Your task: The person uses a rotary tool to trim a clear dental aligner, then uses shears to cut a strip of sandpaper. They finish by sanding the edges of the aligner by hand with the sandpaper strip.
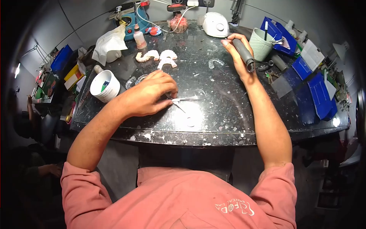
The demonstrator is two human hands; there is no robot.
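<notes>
My left hand (156, 93) is closed low over the table, its fingers on a pair of scissors (187, 99) whose thin blades point right, slightly apart. Bits of clear plastic (199, 92) lie by the blades. In my right hand (240, 47) is a dark grey rotary handpiece (244, 54) with a coiled cord, raised above the table's right side. Clear dental aligners (216, 63) rest between my hands toward the back, and another clear piece (130, 82) sits left of my left hand. Plaster dental models (167, 58) stand beyond my left fingers.
A white tub (106, 87) stands on the left, near a dropper bottle (140, 38) and a blue machine (131, 21). At the back is a white control box (215, 25). A pale green cup (260, 42) and blue bins (320, 95) line the right of the black table (228, 118).
</notes>
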